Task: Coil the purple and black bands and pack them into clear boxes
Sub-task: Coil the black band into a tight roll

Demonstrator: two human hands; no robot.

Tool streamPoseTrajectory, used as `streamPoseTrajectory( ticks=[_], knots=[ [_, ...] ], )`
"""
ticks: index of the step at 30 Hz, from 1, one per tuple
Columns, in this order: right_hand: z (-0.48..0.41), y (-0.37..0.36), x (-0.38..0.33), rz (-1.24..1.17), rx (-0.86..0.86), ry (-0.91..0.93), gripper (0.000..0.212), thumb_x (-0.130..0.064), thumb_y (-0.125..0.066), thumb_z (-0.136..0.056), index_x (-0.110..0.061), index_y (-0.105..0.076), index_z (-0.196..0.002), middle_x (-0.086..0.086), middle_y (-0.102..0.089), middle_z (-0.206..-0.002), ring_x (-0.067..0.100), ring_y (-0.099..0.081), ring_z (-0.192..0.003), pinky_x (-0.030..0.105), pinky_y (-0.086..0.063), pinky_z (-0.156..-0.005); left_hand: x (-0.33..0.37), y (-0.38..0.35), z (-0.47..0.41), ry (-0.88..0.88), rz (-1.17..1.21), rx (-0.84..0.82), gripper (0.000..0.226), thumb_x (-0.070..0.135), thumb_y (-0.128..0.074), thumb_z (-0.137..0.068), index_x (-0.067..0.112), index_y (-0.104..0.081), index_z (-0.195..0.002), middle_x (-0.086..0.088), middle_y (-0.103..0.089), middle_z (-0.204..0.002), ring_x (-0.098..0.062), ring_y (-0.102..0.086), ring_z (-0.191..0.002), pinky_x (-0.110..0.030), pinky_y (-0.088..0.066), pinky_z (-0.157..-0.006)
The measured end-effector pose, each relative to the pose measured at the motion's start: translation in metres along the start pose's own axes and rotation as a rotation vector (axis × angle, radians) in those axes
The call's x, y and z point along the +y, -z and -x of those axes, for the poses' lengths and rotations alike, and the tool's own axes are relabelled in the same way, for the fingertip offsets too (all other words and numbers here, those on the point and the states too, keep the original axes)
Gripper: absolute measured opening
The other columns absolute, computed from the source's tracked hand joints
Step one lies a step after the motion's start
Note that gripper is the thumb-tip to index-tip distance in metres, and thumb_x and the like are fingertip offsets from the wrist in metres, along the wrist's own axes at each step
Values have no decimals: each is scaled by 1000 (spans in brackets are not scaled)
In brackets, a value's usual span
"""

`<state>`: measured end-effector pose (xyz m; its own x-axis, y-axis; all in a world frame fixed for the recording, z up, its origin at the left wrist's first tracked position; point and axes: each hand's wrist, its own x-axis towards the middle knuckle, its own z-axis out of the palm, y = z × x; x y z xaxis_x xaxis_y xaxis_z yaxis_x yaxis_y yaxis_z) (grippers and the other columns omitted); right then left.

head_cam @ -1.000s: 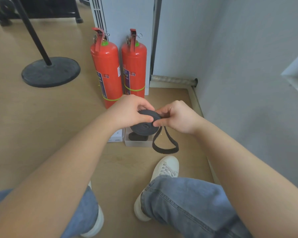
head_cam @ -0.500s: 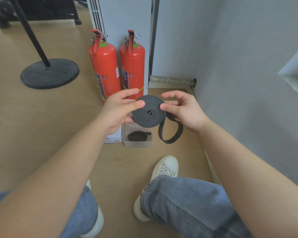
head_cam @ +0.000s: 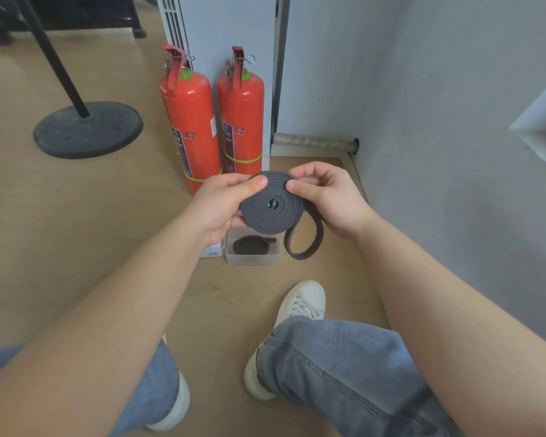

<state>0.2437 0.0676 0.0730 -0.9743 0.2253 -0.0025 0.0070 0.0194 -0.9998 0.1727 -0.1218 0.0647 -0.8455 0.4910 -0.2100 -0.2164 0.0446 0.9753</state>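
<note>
I hold a black band (head_cam: 271, 205) wound into a flat spiral, its face turned toward me, above the floor. My left hand (head_cam: 221, 205) grips the coil's left edge, thumb on the top rim. My right hand (head_cam: 327, 197) pinches the right edge. A loose loop of the band's tail hangs down at the lower right. Below the coil a clear box (head_cam: 252, 250) stands on the floor with another coiled black band inside. A second box (head_cam: 212, 252) peeks out left of it, mostly hidden by my left wrist. No purple band is visible.
Two red fire extinguishers (head_cam: 215, 121) stand just behind my hands against a white cabinet. A grey wall (head_cam: 438, 152) runs along the right. A black stand base (head_cam: 87, 129) sits at the far left. My white shoes (head_cam: 300, 307) and jeans are below.
The coil has tilted up from nearly edge-on to facing me. The hanging tail loop has grown shorter as the coil grew. Both hands rose slightly.
</note>
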Motion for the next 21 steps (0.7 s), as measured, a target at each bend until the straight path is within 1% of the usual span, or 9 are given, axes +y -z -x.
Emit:
streamPoseTrajectory(
  ticks=[3, 6, 9, 11, 13, 14, 16, 18, 21],
  knots=[
    [1, 5, 2, 33, 31, -19, 11, 0, -76, -87, -8, -69, -90, 11, -75, -85, 23, -74, -76, 35, -61, -71, -2, -1, 0, 6, -24, -24, 19, 28, -68, -95, 14, -74, -107, -7, -79, -101, -26, -76, -95, -42, -63, -70],
    [-1, 5, 2, 146, -21, 4, 12, 0, -79, -85, -10, -71, -83, 13, -77, -86, 29, -76, -83, 42, -62, -81, 1, 1, 0, 18, -182, -92, 20, 32, -68, -95, 22, -75, -112, -2, -79, -103, -21, -76, -97, -40, -63, -73],
    [0, -4, 3, 244, -80, 37, 11, -3, -81, -83, -11, -75, -85, 16, -78, -92, 34, -76, -90, 42, -62, -85, 1, 2, 1, 5, -360, -85, 13, 42, -71, -92, 32, -79, -96, -2, -79, -99, -24, -74, -101, -49, -62, -83],
    [1, -11, 3, 204, -46, 47, 15, -4, -81, -84, -12, -72, -93, 12, -78, -92, 26, -77, -86, 34, -62, -77, 1, 2, 2, 1, -311, -37, 15, 41, -71, -92, 30, -79, -96, -3, -79, -98, -26, -74, -101, -50, -61, -86],
    [1, -15, 5, 119, 20, 39, 19, -5, -79, -86, -13, -66, -96, 6, -78, -86, 17, -76, -78, 25, -58, -67, 0, -1, 2, 12, -193, 11, 19, 39, -69, -94, 24, -77, -102, -2, -79, -99, -25, -75, -100, -46, -63, -81],
    [2, -15, 7, 70, 52, 26, 17, -5, -77, -88, -13, -64, -96, 4, -77, -83, 15, -75, -75, 24, -56, -64, -1, -2, 2, 16, -122, 43, 20, 37, -68, -95, 21, -76, -103, -3, -79, -99, -25, -75, -98, -44, -64, -77],
    [1, -14, 13, -23, 94, -19, 10, -9, -75, -91, -11, -66, -95, 3, -76, -82, 16, -74, -75, 27, -57, -65, -4, -5, 2, 16, 4, 110, 24, 35, -66, -97, 15, -74, -107, -6, -78, -101, -24, -76, -94, -40, -64, -69],
    [0, -13, 19, -87, 129, -77, 10, -14, -74, -92, -10, -66, -97, 6, -75, -87, 19, -73, -80, 32, -57, -67, -7, -10, 2, 26, 83, 152, 27, 34, -66, -97, 11, -72, -111, -6, -78, -102, -22, -77, -89, -37, -62, -63],
    [-2, -13, 23, -160, 184, -137, 16, -18, -76, -91, -12, -62, -95, 12, -71, -92, 26, -69, -80, 32, -55, -60, -9, -18, 3, 56, 191, 171, 24, 31, -65, -98, 11, -70, -110, -8, -78, -101, -20, -77, -84, -35, -61, -58]
  ],
)
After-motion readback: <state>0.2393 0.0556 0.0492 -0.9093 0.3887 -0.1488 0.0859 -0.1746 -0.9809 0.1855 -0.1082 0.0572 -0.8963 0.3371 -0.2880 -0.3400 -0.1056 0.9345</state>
